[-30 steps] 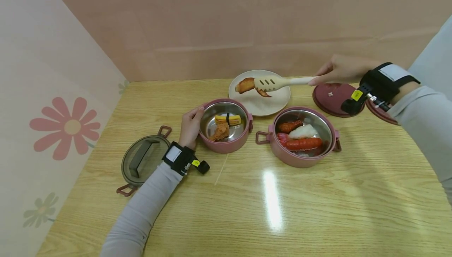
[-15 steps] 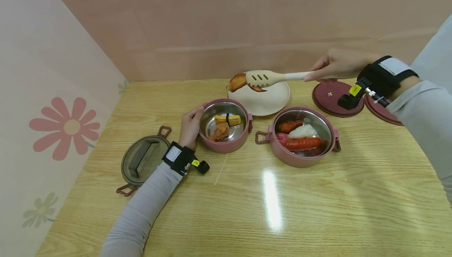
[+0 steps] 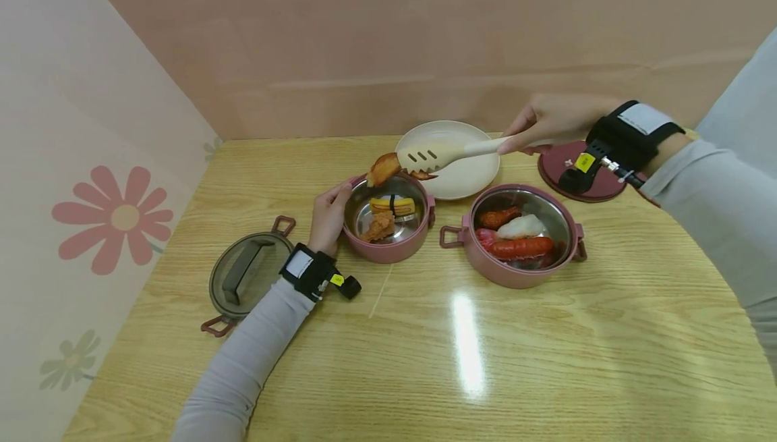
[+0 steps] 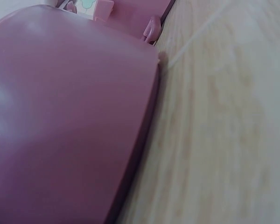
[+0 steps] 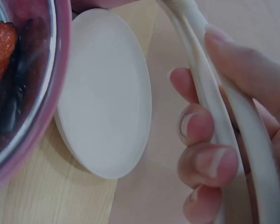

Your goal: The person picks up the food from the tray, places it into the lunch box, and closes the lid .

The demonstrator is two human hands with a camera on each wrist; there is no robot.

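In the head view, cream tongs (image 3: 446, 152) are gripped by the right hand (image 3: 555, 121), and a browned food piece (image 3: 384, 168) is held at frame centre over the small pink bowl's (image 3: 388, 247) far rim, not yet released. The bowl's wall is clasped by the left hand (image 3: 328, 218).

In the left wrist view, only the pink bowl (image 4: 65, 116) and tabletop (image 4: 224, 130) are seen.

In the right wrist view, fingers (image 5: 200, 126) curled round the tong arms (image 5: 214, 116) are shown, and the plate (image 5: 102, 93) appears empty.

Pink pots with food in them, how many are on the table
2. The smaller pink pot sits left of centre, its side held by the left hand. The larger pink pot sits to its right, untouched. None seem hidden.
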